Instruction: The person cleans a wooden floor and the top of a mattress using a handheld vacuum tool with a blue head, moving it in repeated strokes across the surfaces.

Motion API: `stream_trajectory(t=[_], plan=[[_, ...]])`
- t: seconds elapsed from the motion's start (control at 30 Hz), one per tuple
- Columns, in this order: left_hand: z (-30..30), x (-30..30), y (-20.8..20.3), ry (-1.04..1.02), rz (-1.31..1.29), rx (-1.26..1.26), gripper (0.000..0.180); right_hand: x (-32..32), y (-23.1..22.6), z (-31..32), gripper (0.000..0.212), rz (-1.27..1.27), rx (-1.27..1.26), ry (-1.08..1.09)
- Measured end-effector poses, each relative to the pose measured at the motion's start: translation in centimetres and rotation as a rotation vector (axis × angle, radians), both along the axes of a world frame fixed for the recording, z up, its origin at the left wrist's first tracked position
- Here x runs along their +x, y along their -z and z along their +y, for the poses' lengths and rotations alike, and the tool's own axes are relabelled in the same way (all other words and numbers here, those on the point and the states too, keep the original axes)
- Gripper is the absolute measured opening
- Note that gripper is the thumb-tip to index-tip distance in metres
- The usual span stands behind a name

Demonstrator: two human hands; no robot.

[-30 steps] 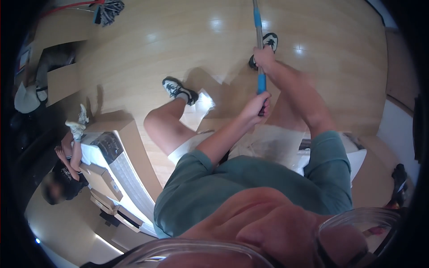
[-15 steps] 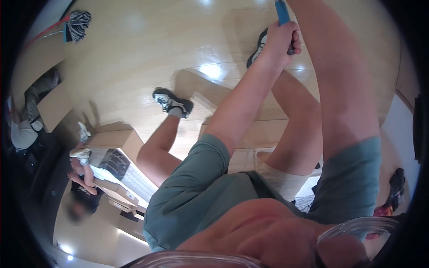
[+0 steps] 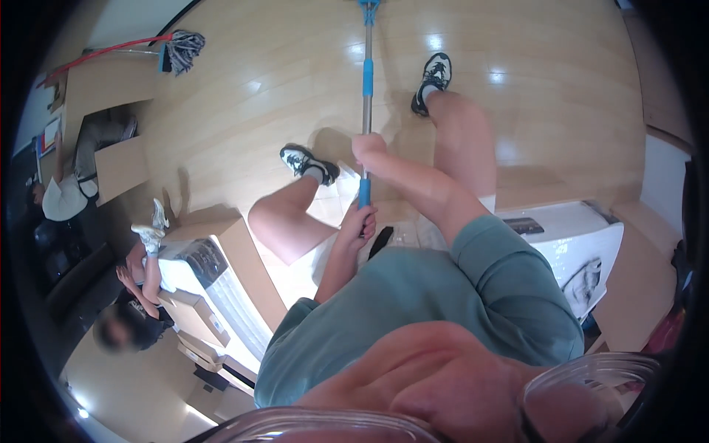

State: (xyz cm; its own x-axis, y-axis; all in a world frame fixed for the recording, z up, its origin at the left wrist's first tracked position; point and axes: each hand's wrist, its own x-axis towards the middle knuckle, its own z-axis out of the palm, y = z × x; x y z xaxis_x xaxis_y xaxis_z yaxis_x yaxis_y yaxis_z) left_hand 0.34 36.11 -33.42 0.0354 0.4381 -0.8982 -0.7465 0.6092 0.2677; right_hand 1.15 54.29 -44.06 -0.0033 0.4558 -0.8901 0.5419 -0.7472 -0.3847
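Both hands grip the long metal mop pole with blue sleeves point(image 3: 366, 88): right hand point(image 3: 368, 145) clenched higher up, left hand point(image 3: 360, 221) below, the pole reaching out over the pale wooden floor point(image 3: 281, 81).

The mop handle point(image 3: 366, 96) looks like bare metal tube, dull silver, with smooth blue plastic sleeves where the right hand point(image 3: 367, 146) and left hand point(image 3: 360, 225) grip it. The floor point(image 3: 281, 81) is pale wood plank with a glossy finish (ceiling lights glare off it in white patches). A second mop point(image 3: 177, 50) by the wall has a shaggy grey string head and a red shaft. The cardboard boxes point(image 3: 118, 166) are matt brown. The teal T-shirt point(image 3: 443, 303) is soft, matt cloth. The sneakers point(image 3: 434, 77) look like mesh fabric.
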Motion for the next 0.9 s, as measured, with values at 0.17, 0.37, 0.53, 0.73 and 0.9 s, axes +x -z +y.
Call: stream_trajectory(t=[0.17, 0.37, 0.53, 0.73, 0.9], plan=[[-7.8, 1.6, -7.3, -0.008, -0.137, 0.020, 0.017, 2.3, -0.4, -9.0, 0.022, 0.298, -0.018, 0.194], [-15.3, 5.3, -14.3, 0.073, -0.025, 0.073, 0.015, 6.5, -3.0, -13.0, 0.022, 0.910, -0.454, 0.463], [-21.7, 5.8, -15.5, 0.302, 0.580, -0.040, 0.022, 4.3, 0.4, -11.7, 0.020, 0.926, -0.618, 0.671], [-21.2, 10.2, -16.4, 0.674, 1.311, -0.292, 0.037, 2.7, -0.7, -13.4, 0.030, 0.614, -0.432, 0.648], [-19.5, 10.6, -15.1, 0.501, 1.176, -0.093, 0.034, 4.8, -1.0, -10.8, 0.028, 0.569, -0.370, 0.685]])
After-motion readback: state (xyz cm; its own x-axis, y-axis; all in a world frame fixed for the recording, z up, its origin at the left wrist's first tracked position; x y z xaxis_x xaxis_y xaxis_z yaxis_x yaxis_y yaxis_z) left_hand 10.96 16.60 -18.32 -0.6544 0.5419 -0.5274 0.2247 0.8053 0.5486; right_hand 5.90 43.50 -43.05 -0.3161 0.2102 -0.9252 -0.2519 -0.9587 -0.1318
